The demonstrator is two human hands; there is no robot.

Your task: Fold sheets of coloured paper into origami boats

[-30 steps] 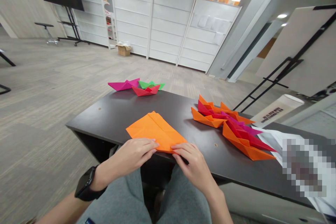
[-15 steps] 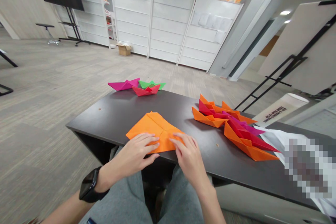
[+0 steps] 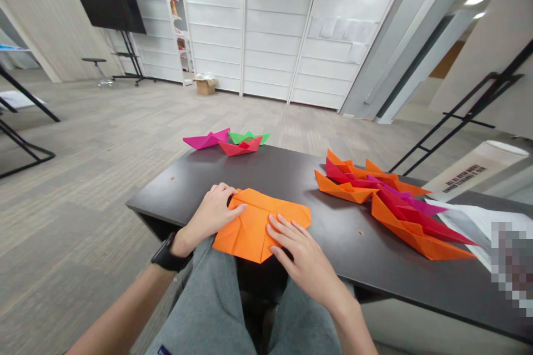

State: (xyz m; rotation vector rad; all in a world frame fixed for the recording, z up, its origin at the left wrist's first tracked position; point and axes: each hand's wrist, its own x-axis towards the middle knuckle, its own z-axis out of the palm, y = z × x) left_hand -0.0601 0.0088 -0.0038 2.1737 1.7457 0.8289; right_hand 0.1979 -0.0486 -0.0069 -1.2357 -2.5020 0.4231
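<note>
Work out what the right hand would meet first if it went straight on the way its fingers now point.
Probably the left hand, around its thumb: the right hand lies on the folded orange paper, fingers aimed across it that way, though the exact line and depth are unclear.

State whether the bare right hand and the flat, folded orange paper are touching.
Touching. The head view shows the bare right hand with its fingers laid over the folded orange paper, covering part of it.

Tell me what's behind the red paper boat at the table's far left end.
Behind the red boat are a green boat, its points showing above, and the right end of a magenta boat. Anything lower down there is covered, so I can't tell.
</note>
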